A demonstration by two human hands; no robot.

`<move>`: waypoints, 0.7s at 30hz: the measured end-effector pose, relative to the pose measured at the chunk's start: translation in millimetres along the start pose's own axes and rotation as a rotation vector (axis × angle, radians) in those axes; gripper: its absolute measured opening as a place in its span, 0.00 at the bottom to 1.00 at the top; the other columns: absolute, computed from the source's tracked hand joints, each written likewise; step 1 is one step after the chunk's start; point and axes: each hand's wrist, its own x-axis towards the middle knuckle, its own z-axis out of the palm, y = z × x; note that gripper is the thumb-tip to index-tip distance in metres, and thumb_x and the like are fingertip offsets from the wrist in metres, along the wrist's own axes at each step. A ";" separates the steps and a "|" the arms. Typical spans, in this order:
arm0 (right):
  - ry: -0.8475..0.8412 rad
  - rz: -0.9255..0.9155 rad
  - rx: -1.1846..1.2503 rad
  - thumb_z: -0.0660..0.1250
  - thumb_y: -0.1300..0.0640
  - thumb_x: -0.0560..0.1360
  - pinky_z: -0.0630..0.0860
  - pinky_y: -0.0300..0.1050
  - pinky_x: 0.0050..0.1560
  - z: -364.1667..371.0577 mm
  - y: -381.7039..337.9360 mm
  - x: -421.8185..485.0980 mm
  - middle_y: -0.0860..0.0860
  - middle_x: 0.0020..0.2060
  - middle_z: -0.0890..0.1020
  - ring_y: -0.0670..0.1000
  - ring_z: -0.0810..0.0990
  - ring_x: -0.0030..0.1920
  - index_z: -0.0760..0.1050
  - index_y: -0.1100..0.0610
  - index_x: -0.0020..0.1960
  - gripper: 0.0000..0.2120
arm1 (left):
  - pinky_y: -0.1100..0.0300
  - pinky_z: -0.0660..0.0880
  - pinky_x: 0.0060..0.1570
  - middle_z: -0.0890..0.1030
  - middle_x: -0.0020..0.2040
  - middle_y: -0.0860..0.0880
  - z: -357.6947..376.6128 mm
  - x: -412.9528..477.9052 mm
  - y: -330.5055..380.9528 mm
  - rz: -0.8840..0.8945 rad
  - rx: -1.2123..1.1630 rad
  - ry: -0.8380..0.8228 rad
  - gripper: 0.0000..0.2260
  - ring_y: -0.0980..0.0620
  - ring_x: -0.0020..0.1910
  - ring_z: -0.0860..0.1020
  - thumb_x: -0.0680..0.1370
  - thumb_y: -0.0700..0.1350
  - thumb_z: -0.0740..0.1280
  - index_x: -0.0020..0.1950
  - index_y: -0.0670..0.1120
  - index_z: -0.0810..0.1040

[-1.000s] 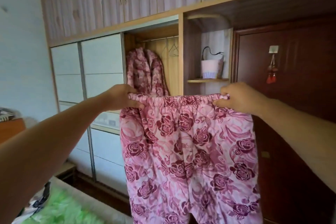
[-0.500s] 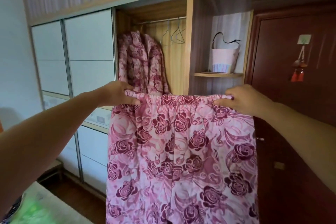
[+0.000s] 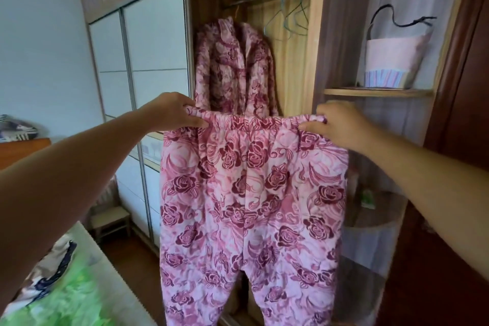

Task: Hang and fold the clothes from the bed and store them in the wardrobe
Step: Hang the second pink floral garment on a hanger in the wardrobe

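Pink quilted trousers with dark red roses [image 3: 251, 206] hang spread out in front of me, legs pointing down. My left hand [image 3: 173, 112] pinches the left end of the elastic waistband. My right hand [image 3: 336, 124] pinches the right end. Behind the trousers the wardrobe [image 3: 312, 34] stands open. A matching rose-patterned jacket [image 3: 235, 66] hangs from its rail, with empty wire hangers [image 3: 293, 18] beside it.
The bed [image 3: 79, 286] with a green cover and a dark patterned cloth lies at the lower left. White sliding doors [image 3: 148, 61] are to the left. A pink bag [image 3: 394, 61] sits on a side shelf. A dark wooden door [image 3: 468, 87] is at the right, a small stool [image 3: 111, 219] by the floor.
The view has come closer to the wardrobe and turned right. Both hands keep their hold on the waistband, and the trousers hang slightly narrower.
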 end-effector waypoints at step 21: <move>-0.070 -0.132 0.065 0.65 0.41 0.80 0.65 0.48 0.43 150.7 44.6 175.6 0.55 0.44 0.69 0.59 0.75 0.48 0.65 0.55 0.44 0.19 | 0.56 0.69 0.39 0.79 0.40 0.48 71.4 96.3 -45.7 -0.265 0.164 0.098 0.26 0.46 0.41 0.75 0.68 0.69 0.72 0.45 0.46 0.79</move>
